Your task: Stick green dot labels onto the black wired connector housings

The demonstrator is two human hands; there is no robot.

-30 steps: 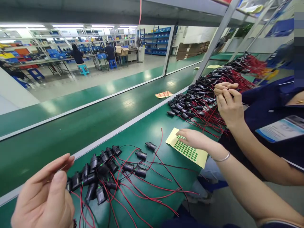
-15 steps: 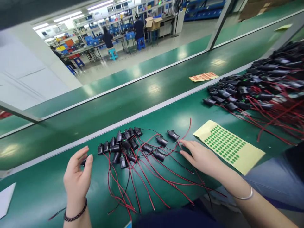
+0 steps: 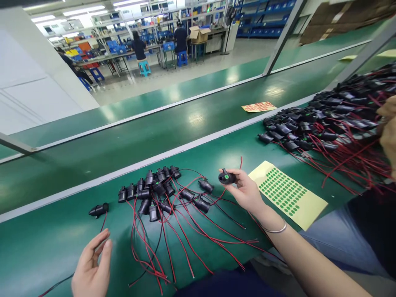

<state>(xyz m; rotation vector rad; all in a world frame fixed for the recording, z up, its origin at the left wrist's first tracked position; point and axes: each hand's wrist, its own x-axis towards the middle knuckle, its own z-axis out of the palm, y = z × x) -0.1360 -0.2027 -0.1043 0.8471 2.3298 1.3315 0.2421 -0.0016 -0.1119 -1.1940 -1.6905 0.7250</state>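
My right hand (image 3: 246, 193) grips a small black cylindrical part with wires (image 3: 223, 178), one end turned toward me and a green dot on it. A red wire trails near that hand. My left hand (image 3: 93, 264) hovers over the front left of the bench, thumb and fingers apart, with nothing in it. Just beyond its fingertips a single black part (image 3: 98, 210) lies on its side with a red wire. Between my hands is a cluster of similar black parts (image 3: 159, 187), their red and black wires fanned toward me.
A yellow sheet of green dot stickers (image 3: 305, 212) lies right of my right hand. Behind it is a large heap of black parts (image 3: 309, 119), with another person's hand (image 3: 388, 132) beside it. An orange-dotted sheet (image 3: 258, 107) lies past the pale strip (image 3: 192, 149).
My right hand has closed on the black part at the cluster's right and raised it, turning its end toward me. My left hand has drawn back toward me, leaving the lone part in full view.
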